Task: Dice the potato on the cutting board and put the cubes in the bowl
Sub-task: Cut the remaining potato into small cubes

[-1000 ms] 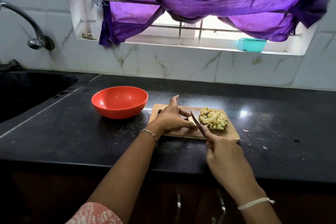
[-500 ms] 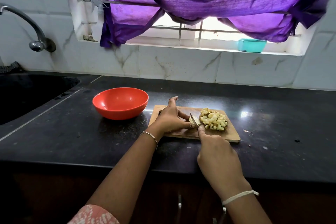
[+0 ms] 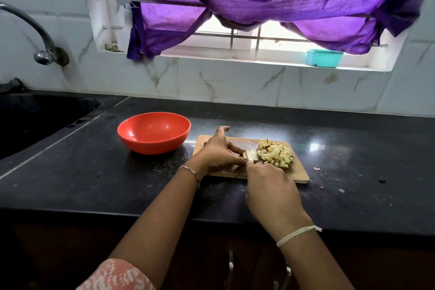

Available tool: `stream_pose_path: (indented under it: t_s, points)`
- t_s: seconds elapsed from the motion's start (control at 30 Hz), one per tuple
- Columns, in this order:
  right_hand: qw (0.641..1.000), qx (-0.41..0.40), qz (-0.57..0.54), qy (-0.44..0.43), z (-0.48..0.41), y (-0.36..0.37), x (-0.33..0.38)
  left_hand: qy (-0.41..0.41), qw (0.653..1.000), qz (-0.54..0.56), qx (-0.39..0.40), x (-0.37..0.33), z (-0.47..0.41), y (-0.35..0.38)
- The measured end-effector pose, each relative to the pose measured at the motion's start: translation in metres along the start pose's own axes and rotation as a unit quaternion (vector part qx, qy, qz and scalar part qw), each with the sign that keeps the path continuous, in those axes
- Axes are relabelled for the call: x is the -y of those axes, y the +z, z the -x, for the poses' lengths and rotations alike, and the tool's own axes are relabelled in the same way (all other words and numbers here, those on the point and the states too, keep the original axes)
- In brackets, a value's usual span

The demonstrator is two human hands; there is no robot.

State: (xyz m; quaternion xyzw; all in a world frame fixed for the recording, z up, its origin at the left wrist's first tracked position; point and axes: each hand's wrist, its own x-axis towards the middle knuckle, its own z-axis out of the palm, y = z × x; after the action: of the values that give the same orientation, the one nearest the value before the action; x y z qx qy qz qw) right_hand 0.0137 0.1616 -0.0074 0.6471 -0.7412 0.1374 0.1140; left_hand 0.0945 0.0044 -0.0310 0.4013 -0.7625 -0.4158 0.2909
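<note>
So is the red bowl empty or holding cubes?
Empty: the bowl shows a bare red inside; the diced cubes lie piled on the cutting board.

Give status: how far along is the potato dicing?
Done: a pile of cubes sits on the cutting board. In hand: the left hand holds the uncut potato piece while the right hand slices it with the knife. Left: finishing that piece and moving cubes; the bowl is empty.

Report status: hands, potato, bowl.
Left hand pinches potato piece on cutting board. Right hand grips knife, blade on the piece. Cubes piled on board, bowl empty. Path to bowl unobstructed.
</note>
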Motion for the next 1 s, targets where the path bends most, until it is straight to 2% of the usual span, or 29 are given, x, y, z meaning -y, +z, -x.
stream_pose_path:
  t_s: [0.33,0.6,0.83,1.0]
  points:
    - [0.998,0.038,-0.053,0.026,0.002,-0.005,-0.031,0.017,1.000,-0.014,0.016,0.005,-0.005,0.003]
    - [0.986,0.091,-0.136,0.029,-0.005,-0.005,-0.061,0.018,0.996,-0.042,0.079,0.003,-0.008,-0.007]
    - [0.990,0.044,-0.133,0.029,0.004,0.002,-0.051,0.011,0.985,-0.097,0.146,-0.009,-0.016,-0.015]
    - [0.989,0.030,-0.143,0.040,0.016,0.004,-0.044,0.011,0.986,-0.085,0.143,-0.010,-0.016,-0.016]
